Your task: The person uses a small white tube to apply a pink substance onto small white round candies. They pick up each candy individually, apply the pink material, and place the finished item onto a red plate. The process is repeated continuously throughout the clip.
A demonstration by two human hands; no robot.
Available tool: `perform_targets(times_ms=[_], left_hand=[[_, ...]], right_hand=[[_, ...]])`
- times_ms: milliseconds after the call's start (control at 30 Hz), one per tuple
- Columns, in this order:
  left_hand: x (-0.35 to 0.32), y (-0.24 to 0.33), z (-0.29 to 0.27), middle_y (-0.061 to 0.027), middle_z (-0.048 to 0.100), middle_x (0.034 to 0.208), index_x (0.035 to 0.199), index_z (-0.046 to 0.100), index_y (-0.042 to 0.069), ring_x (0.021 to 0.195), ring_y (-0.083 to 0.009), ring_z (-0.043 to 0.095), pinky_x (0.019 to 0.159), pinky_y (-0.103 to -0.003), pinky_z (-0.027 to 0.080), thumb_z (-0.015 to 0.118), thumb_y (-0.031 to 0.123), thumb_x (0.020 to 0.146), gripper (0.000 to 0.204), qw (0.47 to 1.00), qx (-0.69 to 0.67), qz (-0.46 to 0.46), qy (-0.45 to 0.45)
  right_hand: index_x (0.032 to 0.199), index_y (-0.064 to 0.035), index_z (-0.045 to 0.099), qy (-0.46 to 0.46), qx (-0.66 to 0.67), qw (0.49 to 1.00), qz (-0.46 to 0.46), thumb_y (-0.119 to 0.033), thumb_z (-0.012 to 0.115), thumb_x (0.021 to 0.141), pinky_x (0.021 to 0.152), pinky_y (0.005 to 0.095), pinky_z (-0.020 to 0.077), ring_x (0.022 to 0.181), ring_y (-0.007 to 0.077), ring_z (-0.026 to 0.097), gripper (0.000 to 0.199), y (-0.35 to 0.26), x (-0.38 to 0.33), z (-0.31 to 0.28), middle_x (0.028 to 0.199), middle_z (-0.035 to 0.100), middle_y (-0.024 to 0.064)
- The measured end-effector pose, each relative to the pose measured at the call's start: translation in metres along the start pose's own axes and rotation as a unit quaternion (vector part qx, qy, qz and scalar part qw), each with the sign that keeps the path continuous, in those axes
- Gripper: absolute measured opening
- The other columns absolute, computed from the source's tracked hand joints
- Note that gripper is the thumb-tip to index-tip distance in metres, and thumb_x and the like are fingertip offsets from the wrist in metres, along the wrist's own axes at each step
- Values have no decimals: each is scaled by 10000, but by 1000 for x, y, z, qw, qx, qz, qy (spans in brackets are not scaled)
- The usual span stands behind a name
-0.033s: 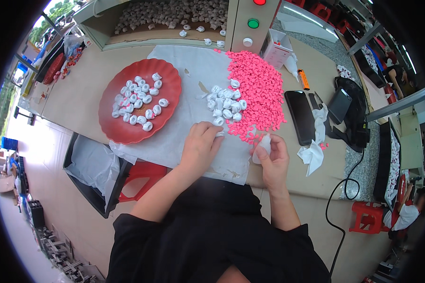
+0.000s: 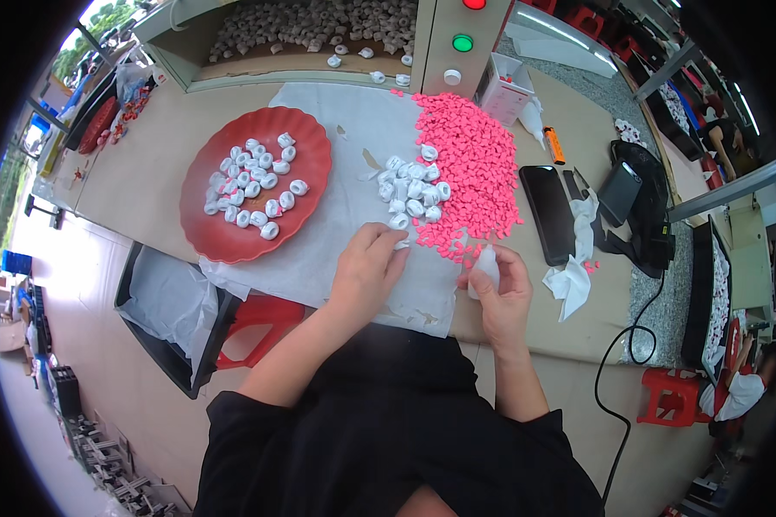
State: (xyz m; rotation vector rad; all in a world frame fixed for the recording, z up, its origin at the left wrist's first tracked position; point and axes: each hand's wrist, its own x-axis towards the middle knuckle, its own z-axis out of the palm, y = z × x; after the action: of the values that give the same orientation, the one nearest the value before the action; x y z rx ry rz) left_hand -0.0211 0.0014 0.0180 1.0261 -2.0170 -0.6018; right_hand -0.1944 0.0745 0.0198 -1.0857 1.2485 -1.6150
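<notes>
My left hand (image 2: 364,271) pinches a small white piece (image 2: 402,245), mostly covered by the fingers, just above the white sheet (image 2: 336,207). In my right hand (image 2: 509,306) is a small white squeeze bottle (image 2: 485,271), its narrow tip pointing up and away from me. Beyond both hands lies a heap of white ring-like pieces (image 2: 412,191), beside a wide spread of tiny pink pieces (image 2: 470,159). A red scalloped plate (image 2: 310,177) to the left bears several more white pieces, some with pink bits on them.
A black phone (image 2: 547,211), crumpled white tissue (image 2: 569,284), an orange lighter-like item (image 2: 555,145) and another white bottle (image 2: 533,119) lie on the right. At the back stands a cabinet (image 2: 293,73) full of white pieces. A black lined bin (image 2: 172,302) sits below the table's left edge.
The squeeze bottle in my right hand has shifted slightly and stands a little more upright. My left hand has barely moved.
</notes>
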Motion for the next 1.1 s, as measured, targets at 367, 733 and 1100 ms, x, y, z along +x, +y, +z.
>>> perform_targets(times_ms=[367,733,1100], left_hand=[[-10,11,18,-34,543,901,1123,497,-27,791,-64,507,689,-199,428,559,-16,827,302,833,-482,-249,-105],[-17,11,20,-43,550,944,1095,482,-23,844,-60,532,737,-179,433,542,-47,831,272,839,-483,-237,-79],[-16,14,19,-59,549,978,1093,468,-35,880,-83,541,770,-201,440,539,-47,831,271,838,-487,-239,-64]], right_hand=[[1043,-5,510,36,87,995,-16,-133,612,821,582,227,423,675,133,536,277,2,3,-23,935,524,59],[1010,-24,430,25,67,993,-97,-201,581,849,595,267,429,696,155,504,282,4,-1,-4,960,487,121],[1004,-12,404,2,-126,971,-204,-207,560,862,610,233,413,699,128,479,288,13,-8,-8,926,463,109]])
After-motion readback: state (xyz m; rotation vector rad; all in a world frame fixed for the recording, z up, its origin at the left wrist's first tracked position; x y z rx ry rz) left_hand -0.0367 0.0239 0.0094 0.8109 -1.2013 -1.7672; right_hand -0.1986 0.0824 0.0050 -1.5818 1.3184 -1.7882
